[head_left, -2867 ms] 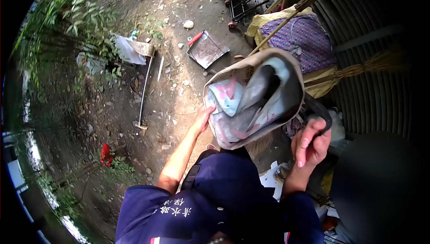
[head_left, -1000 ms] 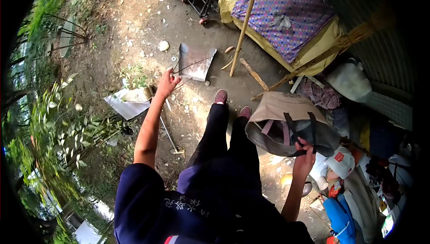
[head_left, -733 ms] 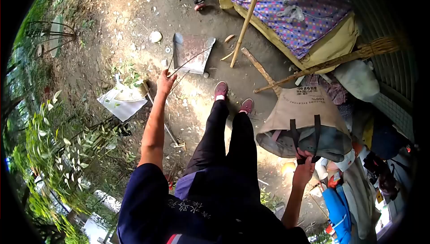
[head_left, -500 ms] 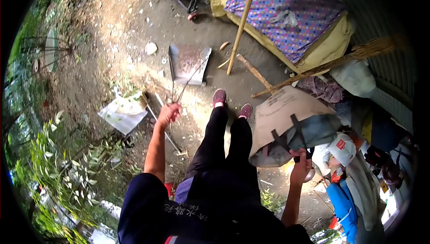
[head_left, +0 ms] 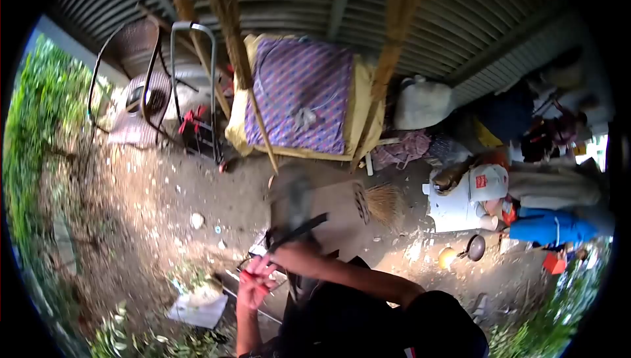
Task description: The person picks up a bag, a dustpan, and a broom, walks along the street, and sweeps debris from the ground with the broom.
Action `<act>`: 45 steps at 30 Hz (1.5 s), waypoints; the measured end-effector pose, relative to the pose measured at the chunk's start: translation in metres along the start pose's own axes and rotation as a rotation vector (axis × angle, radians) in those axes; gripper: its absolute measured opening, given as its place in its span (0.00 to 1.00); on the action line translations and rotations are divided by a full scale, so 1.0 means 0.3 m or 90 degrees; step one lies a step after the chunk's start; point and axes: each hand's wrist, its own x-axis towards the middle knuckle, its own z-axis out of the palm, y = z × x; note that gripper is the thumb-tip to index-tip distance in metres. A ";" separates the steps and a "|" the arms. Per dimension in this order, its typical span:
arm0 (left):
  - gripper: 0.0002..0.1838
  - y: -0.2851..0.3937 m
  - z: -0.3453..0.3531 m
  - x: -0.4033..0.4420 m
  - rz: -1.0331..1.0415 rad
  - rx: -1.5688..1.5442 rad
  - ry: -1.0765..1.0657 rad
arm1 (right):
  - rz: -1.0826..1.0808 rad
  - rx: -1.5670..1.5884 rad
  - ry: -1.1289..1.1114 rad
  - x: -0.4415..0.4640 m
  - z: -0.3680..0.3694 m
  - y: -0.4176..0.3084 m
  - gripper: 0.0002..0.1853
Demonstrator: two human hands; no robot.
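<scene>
2 bare hands meet close together at the lower middle of the view, in front of the dark clothing. The left hand (head_left: 252,287) has its grip curled around a red piece (head_left: 263,288), which shows on either side of the fingers. The right hand (head_left: 294,257) reaches across from the right, blurred, beside a dark strap (head_left: 303,228) of 1 tan bag (head_left: 334,208); whether its grip is pinched or spread, I cannot tell. The bag is tilted, its dark print facing right, just above the hands and over the ground (head_left: 227,194). Behind it, a purple dotted cloth (head_left: 299,82) covers a yellow-edged bundle (head_left: 369,105), with 2 long brooms (head_left: 227,13) leaning over it. A folding cart (head_left: 197,131) and a wicker chair (head_left: 141,105) are to the left. To the right lie a white bag (head_left: 488,182), a blue cloth (head_left: 551,226) and 1 dark round pan (head_left: 475,247).
</scene>
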 end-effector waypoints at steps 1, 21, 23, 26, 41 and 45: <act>0.23 -0.017 0.019 -0.022 0.009 0.048 0.015 | -0.048 0.075 0.016 0.011 0.058 -0.034 0.07; 0.10 0.203 -0.015 -0.125 0.372 0.158 0.038 | 0.104 0.126 0.354 0.012 -0.476 0.162 0.26; 0.06 0.216 -0.032 -0.161 0.400 0.178 0.217 | 0.350 0.109 0.507 -0.033 -0.655 0.435 0.37; 0.06 0.207 -0.025 -0.170 0.381 0.227 0.336 | 0.315 -0.029 0.653 -0.060 -0.839 0.854 0.43; 0.06 0.136 0.001 -0.067 0.109 0.308 0.493 | 0.252 0.317 0.691 0.257 -1.002 1.295 0.24; 0.07 0.134 -0.027 -0.065 0.057 0.326 0.481 | 0.157 0.394 0.708 0.162 -0.958 1.167 0.25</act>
